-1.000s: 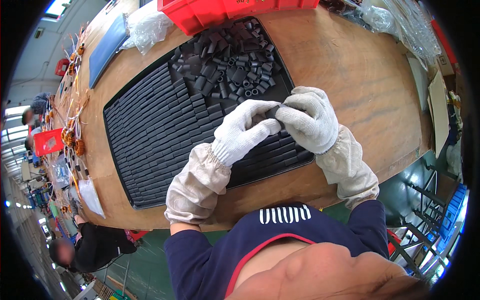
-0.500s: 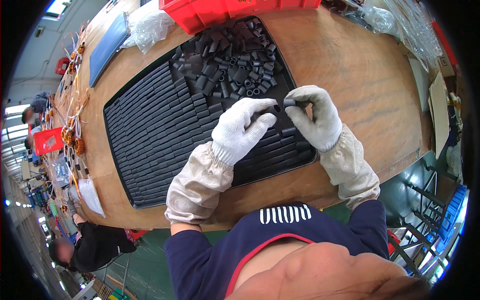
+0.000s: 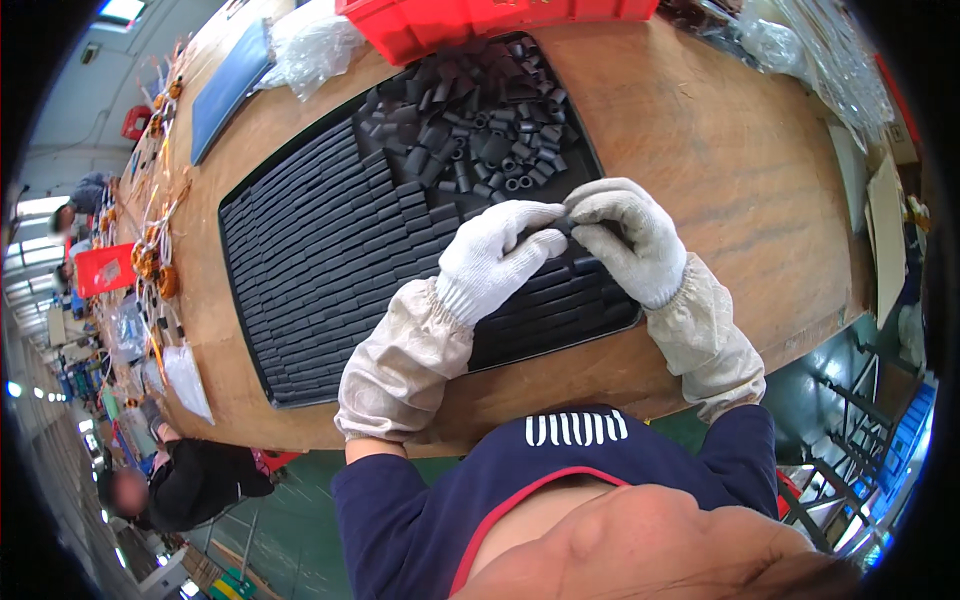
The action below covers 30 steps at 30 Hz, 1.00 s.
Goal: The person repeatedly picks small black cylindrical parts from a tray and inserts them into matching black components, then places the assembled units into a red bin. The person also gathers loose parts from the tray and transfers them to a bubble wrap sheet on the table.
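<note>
My left hand [image 3: 500,252], in a white knit glove, pinches thumb and forefinger together over the right part of a large black tray [image 3: 608,318]. Right against its fingertips is my right hand [image 3: 635,240], gloved in the same way, with its fingers closed. Between the two sets of fingertips a small black tube piece [image 3: 563,226] shows in part. Below and to the left, black tubes [image 3: 320,260] lie side by side in tight rows in the tray. Beyond my hands, short loose black tubes [image 3: 490,140] lie in a jumbled heap.
A red plastic crate [image 3: 490,20] stands at the tray's far edge. Clear plastic bags [image 3: 315,55] and a blue flat panel [image 3: 230,95] lie at the far left of the wooden table [image 3: 720,150]. A person in black [image 3: 205,485] is at the lower left.
My hands have come together, so their fingertips now meet. The black tube that stood out from my right fingers is now mostly hidden between them. The view has shifted slightly.
</note>
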Motion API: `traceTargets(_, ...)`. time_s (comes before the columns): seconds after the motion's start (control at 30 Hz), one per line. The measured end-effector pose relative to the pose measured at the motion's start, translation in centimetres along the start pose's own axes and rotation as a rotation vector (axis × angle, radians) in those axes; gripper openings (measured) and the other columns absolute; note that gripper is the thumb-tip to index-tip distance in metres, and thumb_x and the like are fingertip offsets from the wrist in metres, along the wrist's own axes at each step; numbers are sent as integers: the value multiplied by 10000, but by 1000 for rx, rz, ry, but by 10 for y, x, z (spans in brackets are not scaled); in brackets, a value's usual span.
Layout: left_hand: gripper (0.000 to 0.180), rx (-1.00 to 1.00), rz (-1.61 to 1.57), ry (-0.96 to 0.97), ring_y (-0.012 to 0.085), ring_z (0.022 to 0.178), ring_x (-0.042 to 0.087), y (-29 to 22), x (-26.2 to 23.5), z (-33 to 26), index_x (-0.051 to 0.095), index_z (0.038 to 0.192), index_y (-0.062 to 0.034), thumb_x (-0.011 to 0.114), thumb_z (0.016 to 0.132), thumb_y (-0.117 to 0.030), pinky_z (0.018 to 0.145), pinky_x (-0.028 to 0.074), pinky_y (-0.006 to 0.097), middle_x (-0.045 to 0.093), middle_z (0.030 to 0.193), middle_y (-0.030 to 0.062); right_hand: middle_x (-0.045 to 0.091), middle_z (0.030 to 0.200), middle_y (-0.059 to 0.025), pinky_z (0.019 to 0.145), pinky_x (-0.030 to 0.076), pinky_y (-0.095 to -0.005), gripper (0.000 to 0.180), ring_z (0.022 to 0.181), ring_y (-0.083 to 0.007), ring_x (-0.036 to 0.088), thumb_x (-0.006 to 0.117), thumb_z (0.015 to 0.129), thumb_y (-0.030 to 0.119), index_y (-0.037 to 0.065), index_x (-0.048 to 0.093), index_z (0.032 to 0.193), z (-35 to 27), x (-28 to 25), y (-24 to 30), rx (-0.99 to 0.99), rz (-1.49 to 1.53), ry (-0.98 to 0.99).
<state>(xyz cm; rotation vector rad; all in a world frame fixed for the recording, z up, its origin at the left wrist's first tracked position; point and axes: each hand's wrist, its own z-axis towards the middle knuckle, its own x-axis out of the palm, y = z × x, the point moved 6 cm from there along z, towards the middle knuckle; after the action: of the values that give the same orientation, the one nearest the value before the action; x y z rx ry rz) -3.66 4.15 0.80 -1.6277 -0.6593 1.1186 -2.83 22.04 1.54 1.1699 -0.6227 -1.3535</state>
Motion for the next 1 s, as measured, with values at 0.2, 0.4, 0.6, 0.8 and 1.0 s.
traceTargets(0.2, 322, 63, -27, -22, 184, 962, 698, -1, 3, 0, 708, 1226, -47, 760, 928, -155, 859, 540, 304, 735, 1062, 121, 658, 1210, -213, 960, 524, -388, 133, 1125, -330, 658, 672, 933, 37, 32, 722, 1055, 5, -8, 5, -93, -104, 29)
traceTargets(0.4, 452, 408, 611, -183, 361, 1171, 588, -10, 33, 3, 728, 1173, -149, 865, 742, -165, 919, 525, 425, 616, 1266, 173, 660, 1216, -119, 921, 528, -330, 167, 1099, -201, 646, 591, 1027, 101, 21, 706, 1119, 4, -27, -14, 142, -16, -195)
traceTargets(0.6, 499, 555, 692, -96, 348, 1127, 613, -17, 45, 4, 692, 1176, -177, 797, 694, -101, 903, 527, 452, 641, 1203, 121, 662, 1189, -111, 906, 545, -319, 161, 1068, -186, 659, 606, 1018, 91, 27, 708, 1124, 3, -28, -14, 112, -59, -200)
traceTargets(0.8, 368, 760, 816, -20, 262, 956, 633, -14, 62, 0, 738, 1102, -205, 644, 753, -133, 845, 538, 422, 627, 989, 29, 673, 1164, -116, 894, 551, -327, 148, 1058, -199, 665, 615, 995, 55, 6, 711, 1096, 3, -28, -23, 129, -48, -231)
traceTargets(1.0, 326, 696, 820, -9, 268, 987, 643, -12, 56, -2, 736, 1069, -208, 647, 770, -114, 871, 529, 421, 648, 1010, 31, 696, 1119, -144, 878, 560, -367, 162, 1037, -295, 687, 694, 902, -2, 26, 719, 1059, 10, -22, -25, -52, -302, -250)
